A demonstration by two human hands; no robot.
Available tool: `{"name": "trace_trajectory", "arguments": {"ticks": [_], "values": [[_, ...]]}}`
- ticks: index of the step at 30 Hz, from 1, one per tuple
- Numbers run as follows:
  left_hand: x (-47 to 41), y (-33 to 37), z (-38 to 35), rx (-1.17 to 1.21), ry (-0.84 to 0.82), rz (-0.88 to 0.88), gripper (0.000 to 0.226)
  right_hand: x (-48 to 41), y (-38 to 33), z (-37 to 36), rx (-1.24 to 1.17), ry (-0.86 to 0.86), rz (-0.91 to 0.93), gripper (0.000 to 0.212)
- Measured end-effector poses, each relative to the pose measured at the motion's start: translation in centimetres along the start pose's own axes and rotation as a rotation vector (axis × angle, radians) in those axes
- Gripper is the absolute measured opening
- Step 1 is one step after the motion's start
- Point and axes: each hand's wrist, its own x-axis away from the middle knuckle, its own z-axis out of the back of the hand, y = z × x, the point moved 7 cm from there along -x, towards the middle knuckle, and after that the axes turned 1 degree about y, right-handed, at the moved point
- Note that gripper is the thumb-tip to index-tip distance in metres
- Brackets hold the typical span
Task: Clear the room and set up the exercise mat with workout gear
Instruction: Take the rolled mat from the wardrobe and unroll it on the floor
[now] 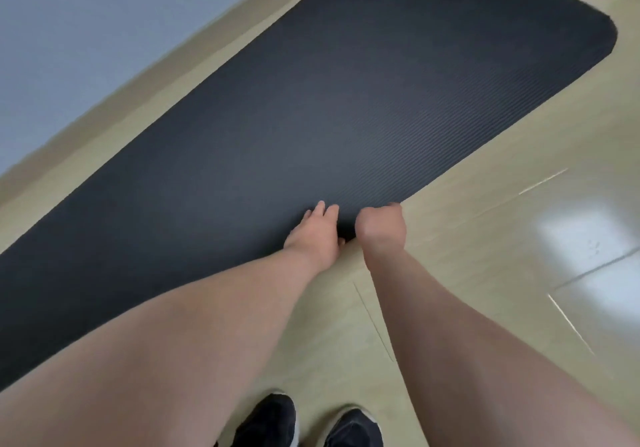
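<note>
A black ribbed exercise mat [311,107] lies unrolled flat on the floor, running diagonally from the lower left to the upper right. Both my hands are at its near long edge. My left hand [317,233] lies on the mat's edge with the fingers on top and the thumb tucked under it. My right hand [381,230] is curled into a fist around the same edge, just to the right of the left hand. No workout gear is in view.
The floor [485,224] is beige and glossy, with a bright reflection at the right. A grey-blue wall [69,48] runs along the mat's far side. My two black shoes [304,422] stand on the floor just short of the mat.
</note>
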Motion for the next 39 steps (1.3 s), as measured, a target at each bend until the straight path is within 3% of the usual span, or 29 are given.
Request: {"name": "trace_trajectory", "arguments": {"ticks": [4,6,9,11,13,18,21,26,31,36,39], "values": [[4.5,-4.3,1.1,0.002,0.001,0.024,0.034,3.8,-0.4,-4.6,0.418,-0.065,0.148,0.034],[6.7,-7.6,1.7,-0.096,-0.12,0.077,0.04,6.9,-1.5,-6.6,0.666,-0.115,0.274,0.031],[10.2,-12.7,4.8,-0.288,-0.295,0.132,0.027,12.7,-3.0,-8.8,0.759,-0.213,0.279,0.009],[13.3,-16.0,8.6,-0.304,-0.289,0.165,0.023,18.2,-4.7,-10.2,0.83,-0.216,0.302,0.032],[16.3,-18.4,12.7,-0.247,-0.209,0.202,0.027,22.4,-6.2,-12.0,0.946,-0.252,0.407,0.037],[28.4,-25.5,19.6,0.019,-0.036,0.304,0.046,36.0,-9.7,-15.9,1.231,-0.242,0.686,0.036],[35.7,-30.4,20.6,0.193,0.034,0.323,0.041,44.0,-10.6,-19.1,1.405,-0.201,0.868,0.035],[46.7,-42.2,17.6,0.816,0.269,0.478,0.043,56.7,-8.7,-26.5,1.699,-0.186,1.028,0.033],[54.4,-52.3,12.3,1.397,0.474,0.609,0.043,66.2,-4.5,-35.2,1.836,-0.246,1.217,0.032],[58.7,-60.2,3.9,1.764,0.452,0.768,0.04,70.6,2.3,-43.2,1.868,-0.345,1.25,0.035],[58.6,-63.9,-2.2,2.003,0.468,0.872,0.041,69.0,6.2,-47.3,1.723,-0.401,1.009,0.035]]}}
